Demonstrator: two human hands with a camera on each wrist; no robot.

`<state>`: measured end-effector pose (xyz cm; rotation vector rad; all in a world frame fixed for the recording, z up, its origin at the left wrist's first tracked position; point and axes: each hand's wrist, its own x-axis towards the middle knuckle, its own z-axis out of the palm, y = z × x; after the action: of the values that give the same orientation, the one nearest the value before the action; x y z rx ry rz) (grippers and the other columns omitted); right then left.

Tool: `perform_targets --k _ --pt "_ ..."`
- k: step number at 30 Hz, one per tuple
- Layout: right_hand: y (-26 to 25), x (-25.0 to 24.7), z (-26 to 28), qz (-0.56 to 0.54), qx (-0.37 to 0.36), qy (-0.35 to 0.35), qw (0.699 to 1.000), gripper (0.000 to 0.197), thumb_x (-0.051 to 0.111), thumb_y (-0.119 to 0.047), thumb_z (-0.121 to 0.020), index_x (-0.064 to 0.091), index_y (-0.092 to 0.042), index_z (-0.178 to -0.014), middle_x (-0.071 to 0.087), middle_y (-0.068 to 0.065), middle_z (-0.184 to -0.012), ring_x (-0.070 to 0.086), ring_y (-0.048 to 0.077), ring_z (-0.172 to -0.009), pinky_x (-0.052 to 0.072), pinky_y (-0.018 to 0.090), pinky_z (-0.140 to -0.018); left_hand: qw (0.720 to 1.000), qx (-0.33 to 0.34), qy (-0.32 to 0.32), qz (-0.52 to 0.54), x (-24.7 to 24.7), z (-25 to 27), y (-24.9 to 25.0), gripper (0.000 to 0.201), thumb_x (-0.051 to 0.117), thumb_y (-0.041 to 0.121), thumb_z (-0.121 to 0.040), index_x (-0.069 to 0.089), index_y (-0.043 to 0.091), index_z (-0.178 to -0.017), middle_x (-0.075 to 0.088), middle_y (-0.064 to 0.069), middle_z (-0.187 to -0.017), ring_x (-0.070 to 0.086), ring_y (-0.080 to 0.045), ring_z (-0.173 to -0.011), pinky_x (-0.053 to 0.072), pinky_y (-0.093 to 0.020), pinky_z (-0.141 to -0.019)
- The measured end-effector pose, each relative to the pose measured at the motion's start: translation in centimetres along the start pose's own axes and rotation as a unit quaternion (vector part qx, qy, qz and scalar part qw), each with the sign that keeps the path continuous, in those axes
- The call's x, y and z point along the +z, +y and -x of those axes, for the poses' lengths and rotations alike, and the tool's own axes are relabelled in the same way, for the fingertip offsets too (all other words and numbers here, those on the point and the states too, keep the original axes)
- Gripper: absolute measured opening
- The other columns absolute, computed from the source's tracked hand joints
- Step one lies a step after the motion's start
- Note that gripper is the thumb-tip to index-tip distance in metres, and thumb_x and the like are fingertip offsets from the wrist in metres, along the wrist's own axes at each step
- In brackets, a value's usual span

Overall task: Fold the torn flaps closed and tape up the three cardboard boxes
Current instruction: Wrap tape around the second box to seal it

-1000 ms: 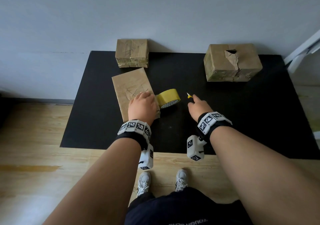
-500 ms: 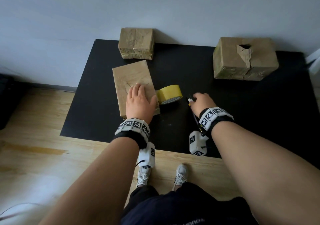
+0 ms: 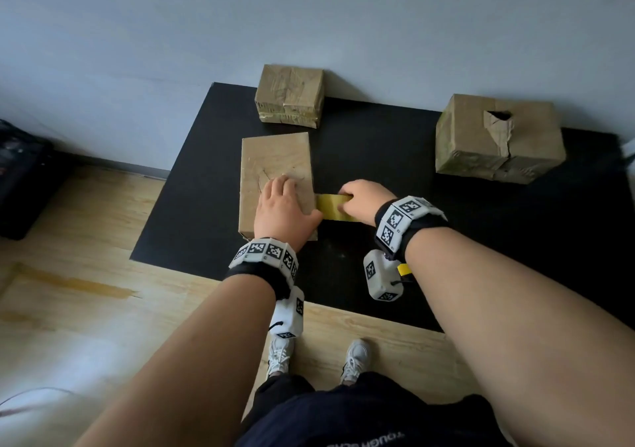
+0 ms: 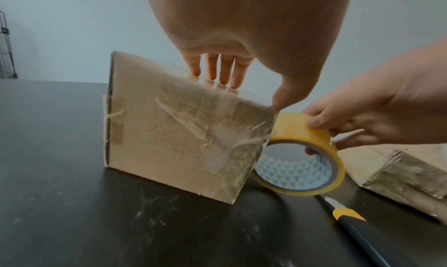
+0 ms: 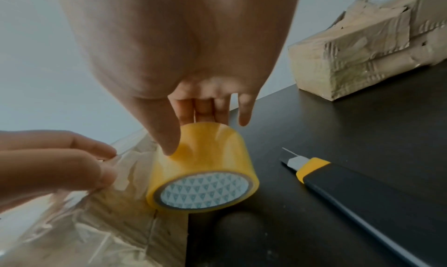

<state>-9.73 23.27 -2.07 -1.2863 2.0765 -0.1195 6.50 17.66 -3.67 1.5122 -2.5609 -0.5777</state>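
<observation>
The left hand (image 3: 282, 206) lies flat with straight fingers on the near box (image 3: 275, 161). Just right of that box, touching its edge, the right hand (image 3: 364, 199) grips the tape roll (image 5: 203, 167). A knife (image 5: 338, 185) lies right of the roll.

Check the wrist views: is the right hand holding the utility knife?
No: the right hand grips the yellow tape roll, while the utility knife lies untouched on the black table.

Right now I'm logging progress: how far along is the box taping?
Done: none clearly. In hand: left hand presses the near box; right hand grips the tape roll beside it. Left: the far right box, its torn flap gaping; the far left box can't be judged.
</observation>
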Motion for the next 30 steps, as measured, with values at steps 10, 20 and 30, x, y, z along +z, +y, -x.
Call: perform_targets --k 10,20,30 --pt "0.6 -0.1 0.6 0.063 -0.012 0.103 0.993 0.040 0.055 -0.014 -0.090 0.059 -0.018 -0.130 0.055 0.008 -0.126 0.049 0.028 -0.116 0.045 0.039 -0.096 0.998 -0.005 0.019 -0.061 -0.2 -0.6 0.9 0.063 0.054 0.048 -0.087 0.040 0.012 -0.137 0.038 -0.005 -0.143 0.030 -0.025 -0.135 0.024 -0.037 -0.114" --pt "2.8 1.4 1.7 0.020 0.033 0.185 0.982 0.028 0.057 -0.013 -0.091 0.066 -0.014 -0.117 0.061 0.006 -0.121 0.055 0.026 -0.114 0.047 0.035 -0.094 0.990 -0.066 -0.058 -0.109 2.6 -1.7 2.0 0.084 0.037 0.037 -0.095 -0.015 0.004 -0.151 -0.018 -0.014 -0.160 -0.017 -0.029 -0.148 -0.011 -0.043 -0.119" --pt "5.2 2.3 5.1 0.025 0.177 0.174 0.968 0.022 0.055 -0.022 -0.090 0.060 -0.019 -0.111 0.064 0.002 -0.108 0.058 0.026 -0.109 0.040 0.037 -0.097 0.988 -0.076 -0.062 -0.116 2.8 -1.9 2.4 0.077 0.033 0.036 -0.099 -0.012 0.002 -0.152 -0.015 -0.016 -0.160 -0.015 -0.030 -0.148 -0.009 -0.045 -0.120"
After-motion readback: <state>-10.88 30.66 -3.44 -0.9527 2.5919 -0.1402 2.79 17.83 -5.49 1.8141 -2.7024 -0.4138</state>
